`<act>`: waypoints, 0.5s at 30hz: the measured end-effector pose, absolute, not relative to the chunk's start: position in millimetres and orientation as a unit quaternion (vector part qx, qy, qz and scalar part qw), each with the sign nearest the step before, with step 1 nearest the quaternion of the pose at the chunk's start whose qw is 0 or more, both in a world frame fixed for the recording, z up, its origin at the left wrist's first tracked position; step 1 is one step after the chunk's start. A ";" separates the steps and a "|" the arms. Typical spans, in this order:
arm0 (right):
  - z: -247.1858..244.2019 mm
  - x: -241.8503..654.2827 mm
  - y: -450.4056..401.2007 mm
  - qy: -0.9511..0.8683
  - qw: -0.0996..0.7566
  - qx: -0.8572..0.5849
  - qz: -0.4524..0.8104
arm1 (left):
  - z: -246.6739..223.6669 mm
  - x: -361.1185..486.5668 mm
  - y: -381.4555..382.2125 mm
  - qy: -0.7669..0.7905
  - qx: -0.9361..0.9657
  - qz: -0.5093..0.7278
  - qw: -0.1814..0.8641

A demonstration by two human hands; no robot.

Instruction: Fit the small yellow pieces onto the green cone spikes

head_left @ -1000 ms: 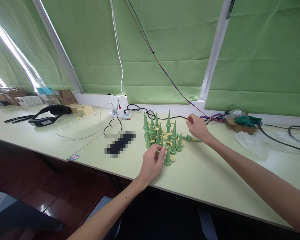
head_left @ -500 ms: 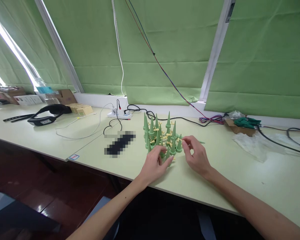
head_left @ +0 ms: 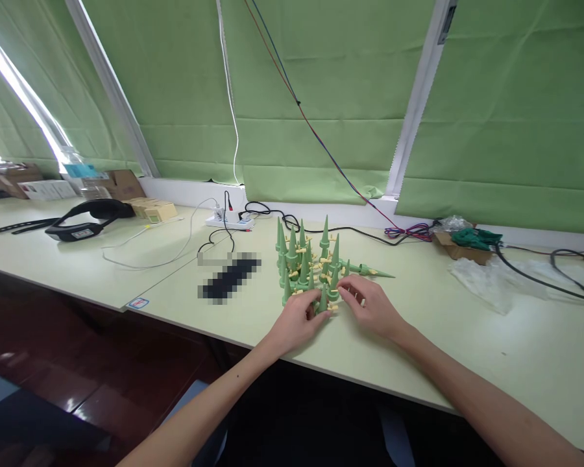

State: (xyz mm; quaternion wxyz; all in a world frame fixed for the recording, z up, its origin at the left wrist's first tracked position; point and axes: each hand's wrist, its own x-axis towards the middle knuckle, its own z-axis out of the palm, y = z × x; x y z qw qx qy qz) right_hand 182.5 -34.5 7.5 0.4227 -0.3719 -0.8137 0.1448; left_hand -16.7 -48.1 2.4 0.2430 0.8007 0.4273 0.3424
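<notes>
A cluster of green cone-shaped pieces (head_left: 304, 264) with small yellow pegs stands upright on the table. My left hand (head_left: 299, 321) curls round the front of the cluster, thumb and fingers closed on a green cone (head_left: 323, 301) at its near edge. Just right of it, my right hand (head_left: 372, 305) pinches at a yellow peg (head_left: 335, 290) on a neighbouring cone; the fingertips partly hide it. Behind my right hand a green cone (head_left: 377, 272) lies on its side, tip to the right. The fingers of my left hand hide the bases of the nearest pieces.
A black pixelated item (head_left: 230, 277) lies left of the cluster. Behind are a white power strip (head_left: 230, 222) and black cables. A black headset (head_left: 85, 222) and small yellow boxes (head_left: 154, 210) sit at the left. Plastic bags (head_left: 481, 282) and an open carton (head_left: 462, 248) are at the right.
My right hand has moved left and slightly down, from the cluster's right side to its front by my left hand. My left hand's thumb has drawn in against the front cone.
</notes>
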 end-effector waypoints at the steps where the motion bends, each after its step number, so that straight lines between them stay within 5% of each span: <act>1: 8.0 182.5 -34.9 -0.812 0.424 -0.373 0.148 | 2.4 -16.8 -48.1 0.425 0.798 0.349 0.248; 15: 12.1 183.7 -37.8 -0.804 0.424 -0.370 0.193 | -0.6 -18.4 -47.6 0.408 0.740 0.465 0.265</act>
